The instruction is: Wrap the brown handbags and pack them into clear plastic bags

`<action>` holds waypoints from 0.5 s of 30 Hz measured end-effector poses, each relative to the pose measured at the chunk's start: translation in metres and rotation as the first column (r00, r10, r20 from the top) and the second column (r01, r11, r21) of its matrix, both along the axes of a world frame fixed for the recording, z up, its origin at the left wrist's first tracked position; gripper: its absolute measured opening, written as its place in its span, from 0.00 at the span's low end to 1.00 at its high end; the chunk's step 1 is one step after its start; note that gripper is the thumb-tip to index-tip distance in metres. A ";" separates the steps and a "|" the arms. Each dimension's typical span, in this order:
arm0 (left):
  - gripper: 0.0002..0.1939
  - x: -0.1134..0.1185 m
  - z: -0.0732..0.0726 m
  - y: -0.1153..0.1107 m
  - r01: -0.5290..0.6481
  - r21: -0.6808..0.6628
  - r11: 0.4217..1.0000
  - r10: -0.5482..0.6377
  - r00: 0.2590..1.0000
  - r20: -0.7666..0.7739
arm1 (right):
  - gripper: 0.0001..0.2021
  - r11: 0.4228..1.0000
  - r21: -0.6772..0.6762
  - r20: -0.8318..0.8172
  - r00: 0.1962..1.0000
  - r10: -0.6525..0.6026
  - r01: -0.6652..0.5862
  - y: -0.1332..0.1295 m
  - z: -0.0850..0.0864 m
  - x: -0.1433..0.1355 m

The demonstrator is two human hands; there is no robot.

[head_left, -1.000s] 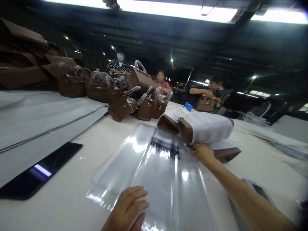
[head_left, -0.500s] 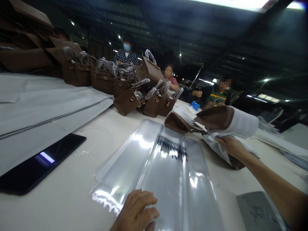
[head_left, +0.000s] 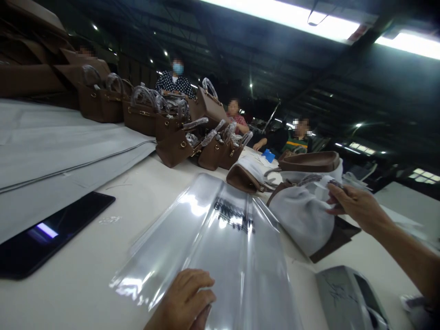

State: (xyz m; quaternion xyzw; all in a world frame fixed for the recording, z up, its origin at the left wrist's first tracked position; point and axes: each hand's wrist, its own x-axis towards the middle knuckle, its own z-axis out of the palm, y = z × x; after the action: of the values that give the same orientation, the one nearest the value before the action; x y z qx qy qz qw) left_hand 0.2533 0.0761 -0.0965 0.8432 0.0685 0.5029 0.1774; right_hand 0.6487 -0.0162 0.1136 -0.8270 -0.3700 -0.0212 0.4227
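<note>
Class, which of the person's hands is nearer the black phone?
Left. The left hand is over the clear plastic, right of the black phone; the right hand is farther right, at the wrapped bag.

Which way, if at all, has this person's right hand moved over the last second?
Yes. The right hand has moved rightward in the view, judged against the black device at left: the gap between them has widened.

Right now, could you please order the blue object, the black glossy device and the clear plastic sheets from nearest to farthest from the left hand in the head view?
From the left hand:
1. Clear plastic sheets: directly beneath the hand's fingers.
2. Black glossy device: off to the left.
3. Blue object: well ahead, slightly right, beyond the sheets.
</note>
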 end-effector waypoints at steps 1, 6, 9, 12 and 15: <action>0.11 -0.001 0.000 0.001 0.017 0.018 1.000 -0.017 1.000 -0.008 | 0.22 1.000 0.012 -0.003 1.000 0.006 -0.006 -0.002 0.008 -0.009; 0.09 -0.007 0.008 -0.005 0.151 -0.155 0.976 -0.183 0.958 -0.223 | 0.21 0.980 0.153 0.027 0.992 0.126 -0.129 -0.007 0.058 -0.077; 0.07 -0.010 0.018 -0.006 0.231 -0.611 0.757 -0.358 0.929 -0.093 | 0.19 0.947 0.244 0.149 0.973 0.175 -0.208 -0.015 0.082 -0.134; 0.17 -0.022 0.037 0.006 0.256 -0.894 0.367 -0.305 0.941 0.144 | 0.16 0.939 0.264 0.345 0.931 0.122 -0.221 -0.041 0.085 -0.198; 0.32 -0.052 0.069 0.018 0.271 -0.950 0.157 -0.230 0.945 0.232 | 0.08 0.974 0.102 0.652 0.753 0.090 -0.205 -0.087 0.055 -0.259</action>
State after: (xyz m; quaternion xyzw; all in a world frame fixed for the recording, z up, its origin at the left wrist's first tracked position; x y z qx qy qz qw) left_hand 0.2014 0.0938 -0.0274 0.5328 0.2260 0.3242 0.7483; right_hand 0.3898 -0.1036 0.1690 -0.6994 -0.5533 -0.3005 0.3382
